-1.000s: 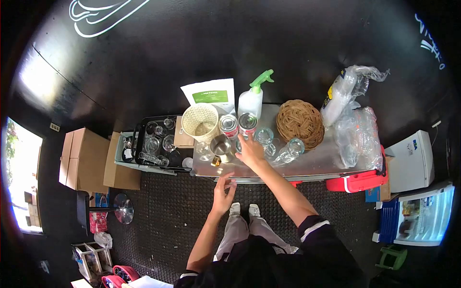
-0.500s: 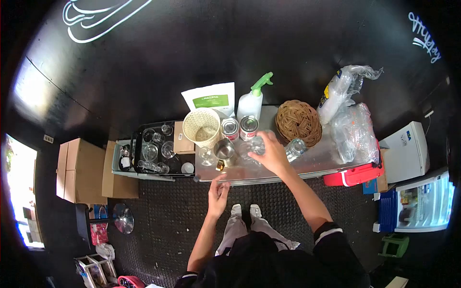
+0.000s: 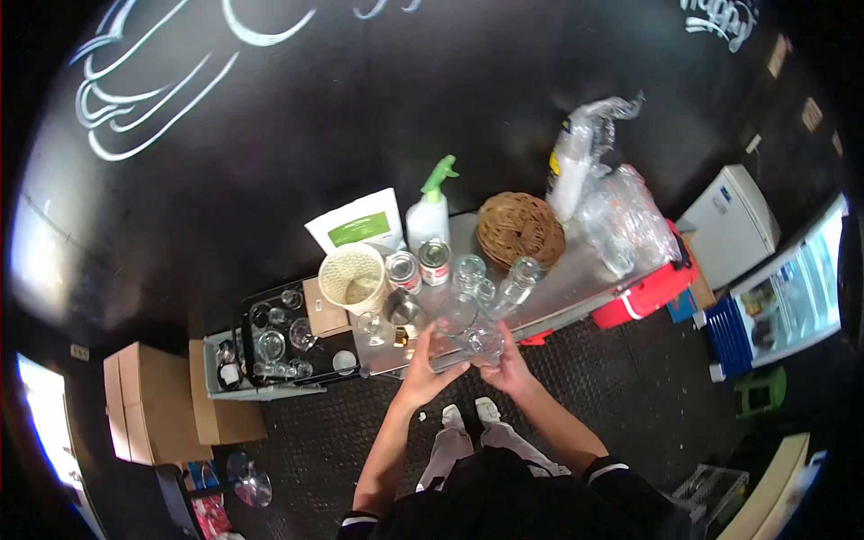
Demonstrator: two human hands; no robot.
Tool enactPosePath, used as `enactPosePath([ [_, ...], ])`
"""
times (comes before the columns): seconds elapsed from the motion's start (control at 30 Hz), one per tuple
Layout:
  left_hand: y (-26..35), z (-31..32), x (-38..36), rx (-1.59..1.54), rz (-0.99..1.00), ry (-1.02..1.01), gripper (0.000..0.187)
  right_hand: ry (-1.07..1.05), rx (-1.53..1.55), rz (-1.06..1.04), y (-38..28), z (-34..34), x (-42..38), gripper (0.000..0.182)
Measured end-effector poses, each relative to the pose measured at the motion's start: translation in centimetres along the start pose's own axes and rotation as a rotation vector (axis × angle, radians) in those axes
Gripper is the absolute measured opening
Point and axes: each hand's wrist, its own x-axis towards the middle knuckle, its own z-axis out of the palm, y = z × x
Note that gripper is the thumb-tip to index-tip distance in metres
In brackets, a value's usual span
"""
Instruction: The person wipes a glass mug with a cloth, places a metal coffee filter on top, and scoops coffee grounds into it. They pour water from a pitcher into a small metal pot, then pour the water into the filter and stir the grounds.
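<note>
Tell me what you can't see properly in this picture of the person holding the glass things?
- Head view: the clear glass between the left hand and right hand is see-through and small; its exact shape is unclear.
- The labels on the two cans are too small to read.
- The white wall writing is cut off by the top edge.
- The white bag has lettering too tiny to read.

The glass (image 3: pixel 474 340) between the left hand (image 3: pixel 425 373) and the right hand (image 3: pixel 507 364) is clear and small, so its shape and how the fingers grip it cannot be told. The labels on the two cans (image 3: pixel 418 265) are too small to read. The white drawing on the wall (image 3: pixel 162 99) is cut off by the top edge.
</note>
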Motion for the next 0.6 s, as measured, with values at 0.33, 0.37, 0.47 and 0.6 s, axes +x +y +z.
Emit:
enactPosePath([
  [0.33,1.1,10.6,1.7,-0.446,0.167,-0.45,0.089,0.075,-0.29,-0.066,-0.4,0.9,-11.2,0.059],
  [0.37,1.6,12.2,1.7,-0.452,0.168,-0.506,0.089,0.161,-0.444,-0.178,-1.2,2.0,-13.4,0.053],
  [0.47,5.7,16.6,1.5,-0.41,0.209,-0.586,0.081,0.465,-0.851,-0.665,-2.6,1.2,-18.8,0.042],
  [0.6,9.2,24.0,0.1,-0.328,0.254,-0.665,0.077,0.391,-0.936,-1.106,-3.9,3.3,-29.1,0.025],
])
